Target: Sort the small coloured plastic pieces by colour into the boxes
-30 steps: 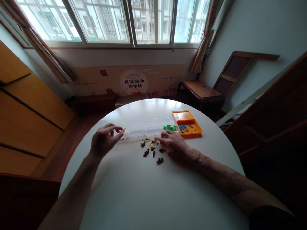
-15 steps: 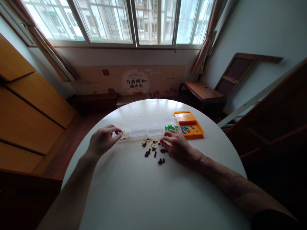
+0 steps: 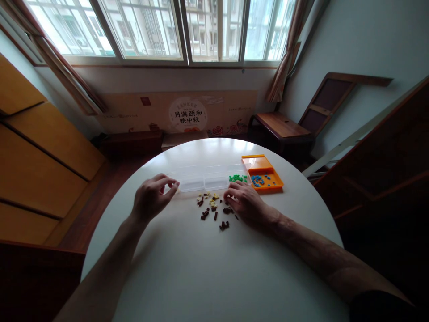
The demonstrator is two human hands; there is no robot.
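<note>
My left hand (image 3: 152, 197) is over the left end of a clear plastic compartment box (image 3: 191, 184), thumb and forefinger tips brought together. Anything between those tips is too small to make out. Curled fingers of my right hand (image 3: 246, 201) touch down at the right side of a loose pile, in front of the box. Whatever they grip is hidden. Small dark brown bricks (image 3: 204, 215) and pale yellow bricks (image 3: 213, 203) make up the pile. Green pieces (image 3: 237, 178) lie in the box's right compartment, just beyond the right hand.
An orange tray (image 3: 279, 184) holding small blue pieces (image 3: 258, 180) stands against the box's right end. Everything rests on a round white table (image 3: 187, 268). Behind it are a wooden chair (image 3: 284, 124) and a window wall.
My left hand has moved a little to the right and now covers the spot where yellow pieces showed in the left compartment. My right hand stays nearly still at the pile.
</note>
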